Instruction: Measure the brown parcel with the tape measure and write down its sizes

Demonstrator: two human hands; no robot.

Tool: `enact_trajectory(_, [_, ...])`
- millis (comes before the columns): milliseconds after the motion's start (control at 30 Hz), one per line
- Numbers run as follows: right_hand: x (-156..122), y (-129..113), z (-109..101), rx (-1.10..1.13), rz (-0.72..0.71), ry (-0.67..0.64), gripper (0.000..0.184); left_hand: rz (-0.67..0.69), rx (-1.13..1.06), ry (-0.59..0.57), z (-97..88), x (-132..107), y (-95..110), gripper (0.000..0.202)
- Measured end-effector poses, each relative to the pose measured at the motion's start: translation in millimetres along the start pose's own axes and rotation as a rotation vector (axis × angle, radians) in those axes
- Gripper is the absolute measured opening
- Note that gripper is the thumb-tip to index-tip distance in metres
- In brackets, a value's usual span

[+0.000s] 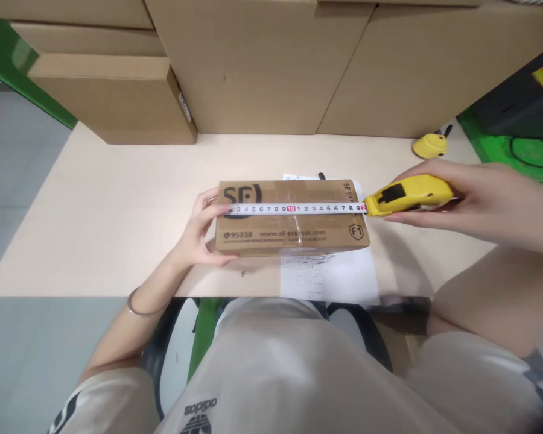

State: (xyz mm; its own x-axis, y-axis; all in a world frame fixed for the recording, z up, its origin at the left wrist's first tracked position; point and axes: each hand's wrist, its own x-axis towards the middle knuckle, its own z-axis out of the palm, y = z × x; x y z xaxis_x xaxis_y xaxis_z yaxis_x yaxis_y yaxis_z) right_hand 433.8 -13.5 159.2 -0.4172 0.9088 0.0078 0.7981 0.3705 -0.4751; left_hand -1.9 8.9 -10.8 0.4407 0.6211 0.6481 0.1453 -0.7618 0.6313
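Cardboard box (278, 224), head view: on the tabletop (117, 211), between the hands, long axis running left to right. Left hand (200, 234), nearer, clasps its left end, fingers over the measuring strip (317, 209); right hand (479, 202) grips the tape measure (419, 190) just beyond the right end.

- Before you, the parcel (280, 226) lies over paper (344, 277) on the tabletop (95, 211).
- Your tape measure (428, 190) sits right, blade (317, 209) across the parcel.
- Cartons (262, 72) stand behind; another tape measure (429, 146) lies back right.
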Motion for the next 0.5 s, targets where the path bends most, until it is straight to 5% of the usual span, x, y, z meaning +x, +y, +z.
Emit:
enact_trajectory(133, [29.0, -30.7, 3.0, -0.014, -0.123, -0.09, 0.05, -0.029, -0.06, 0.009, 3.1, -2.4, -6.3, 0.133])
enact_trajectory(300, [95.9, -96.4, 53.7, 0.014, -0.353, -0.129, 0.042, -0.253, -0.238, 0.075, 10.6, -0.6, -4.2, 0.157])
enact_trajectory(400, [122.4, -120.7, 64.2, 0.041, -0.585, -0.149, 0.033, -0.285, -0.27, 0.14, 15.1, 5.0, 7.9, 0.139])
enact_trajectory(500, [127.8, -124.7, 46.4, 0.15, -0.684, -0.107, 0.039, -0.402, -0.375, 0.306, 21.3, 14.5, 27.6, 0.109])
